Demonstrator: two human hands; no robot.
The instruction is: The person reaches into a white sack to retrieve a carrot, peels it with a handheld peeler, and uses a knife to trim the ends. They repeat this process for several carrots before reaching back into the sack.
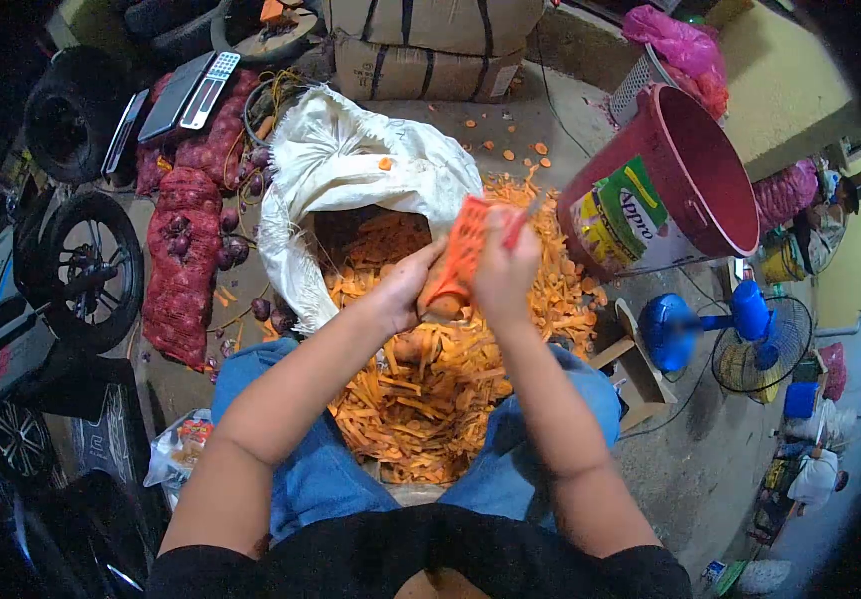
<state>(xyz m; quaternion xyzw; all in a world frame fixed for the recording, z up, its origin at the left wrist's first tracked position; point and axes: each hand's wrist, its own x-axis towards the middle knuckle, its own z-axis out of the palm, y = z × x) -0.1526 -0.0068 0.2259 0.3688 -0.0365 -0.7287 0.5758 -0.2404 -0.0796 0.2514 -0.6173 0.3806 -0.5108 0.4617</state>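
Observation:
My left hand (408, 292) is closed round a carrot (443, 306), whose rounded end shows just below the fingers. Against the carrot lies an orange plastic peeler (466, 246) with rows of dark slots. My right hand (506, 278) is wrapped round the peeler from the other side. A red handle with a short metal blade (534, 206), like a small knife, also sticks out of the right fist. Below both hands, a heap of orange peelings (410, 424) spreads between my knees. A white woven sack (370, 165) gapes just beyond, with more orange pieces inside.
A tall dark red bucket (590, 205) leans at right, near a blue fan (750, 339) and an open cardboard box (640, 384). Red net bags of onions (183, 270) lie left, with a scale (186, 95) on top. Strapped cartons (430, 70) stand behind; wheels line the left.

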